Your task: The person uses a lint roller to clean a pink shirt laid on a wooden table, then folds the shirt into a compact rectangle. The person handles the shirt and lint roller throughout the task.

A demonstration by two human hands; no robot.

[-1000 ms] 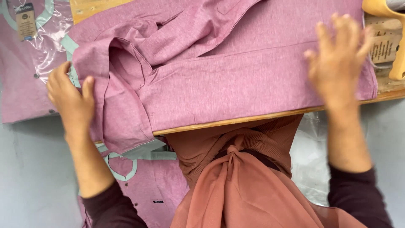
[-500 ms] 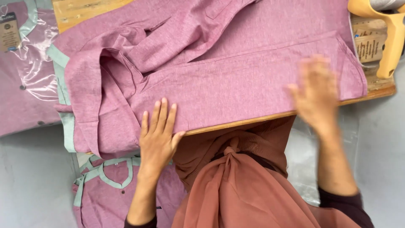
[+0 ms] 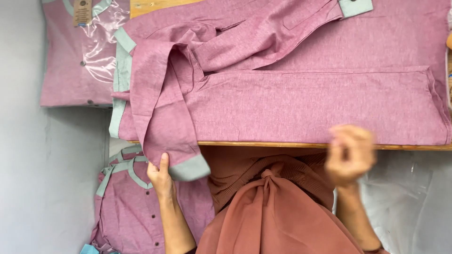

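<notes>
1. Mauve woven shirt with pale green trim [image 3: 301, 103] lies flat on the wooden board [image 3: 329, 146].
2. Left hand [image 3: 160, 176] has dropped off the cloth; it now pinches the hanging sleeve's green cuff [image 3: 190, 168].
3. Right hand [image 3: 351, 153], blurred, has pulled back to the board edge; grip unclear.

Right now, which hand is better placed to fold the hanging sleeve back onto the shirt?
Probably the left. The left hand already grips the sleeve beside its pale green cuff, below the board edge. The right hand is blurred, at the shirt's hem, far from the sleeve.
</notes>
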